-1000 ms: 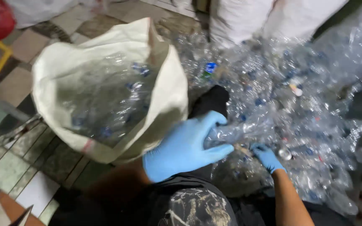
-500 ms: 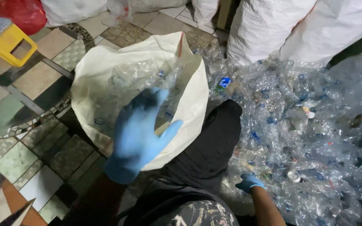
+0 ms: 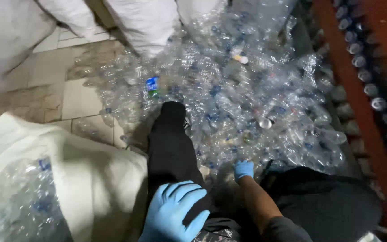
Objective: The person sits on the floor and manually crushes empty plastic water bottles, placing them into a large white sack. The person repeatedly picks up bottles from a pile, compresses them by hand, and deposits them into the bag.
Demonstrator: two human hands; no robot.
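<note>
Both hands wear blue gloves. My left hand (image 3: 173, 213) hovers over my dark trouser leg (image 3: 172, 148) with fingers spread and nothing in it. My right hand (image 3: 243, 170) reaches down into a big heap of crushed clear plastic bottles (image 3: 256, 89) on the floor; its fingers are buried among the bottles, so whether they grip one is hidden. A cream sack (image 3: 86, 179) stands open at my lower left, with clear bottles (image 3: 19, 206) showing inside its mouth.
Full white sacks (image 3: 144, 22) stand at the back and upper left. Beige floor tiles (image 3: 59, 85) lie between them and the cream sack. A reddish-brown rack (image 3: 377, 98) with rows of bottle ends runs down the right side.
My left hand has come back from over the sack mouth to above my leg, empty. The view has swung right toward the bottle heap. My right hand stays low in the bottles.
</note>
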